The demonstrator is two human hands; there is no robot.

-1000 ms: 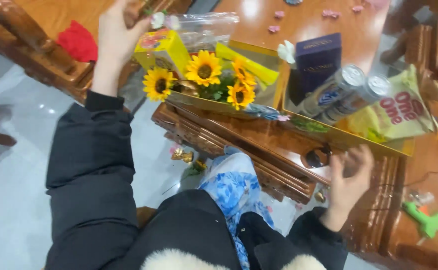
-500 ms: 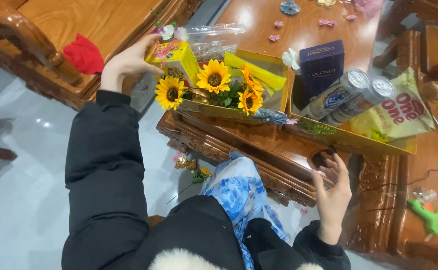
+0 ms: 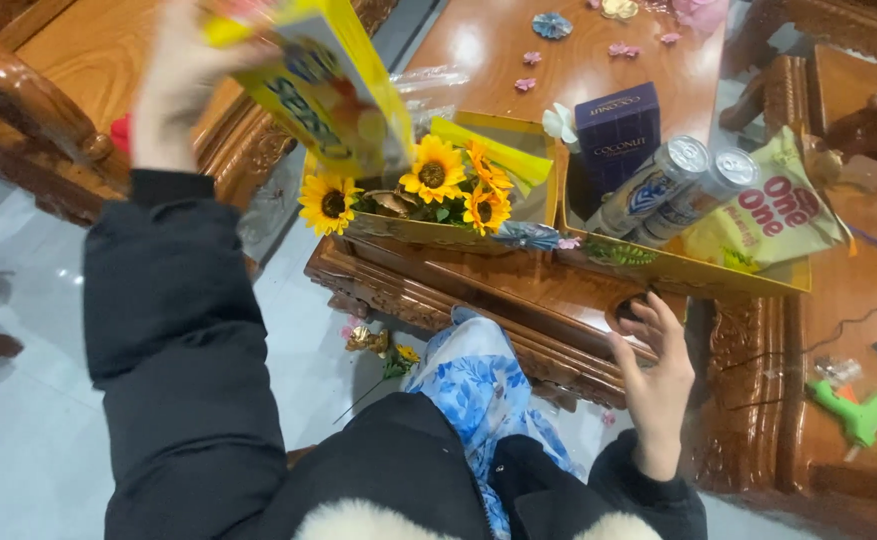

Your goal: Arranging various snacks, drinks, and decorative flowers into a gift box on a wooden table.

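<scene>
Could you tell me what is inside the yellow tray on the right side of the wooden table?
The yellow tray holds a dark blue box, two cans and a yellow snack bag. Anything beneath them is covered.

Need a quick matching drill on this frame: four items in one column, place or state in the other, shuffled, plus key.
Items
1. yellow packet
2. two silver cans
3. green glue gun
4. right hand

Places or states
A. lying tilted side by side in the yellow box
B. on the wooden surface at far right
C. held up in the left hand, blurred
D. open, fingers spread, at the table's near edge

Pairs: 1-C, 2-A, 3-B, 4-D
</scene>
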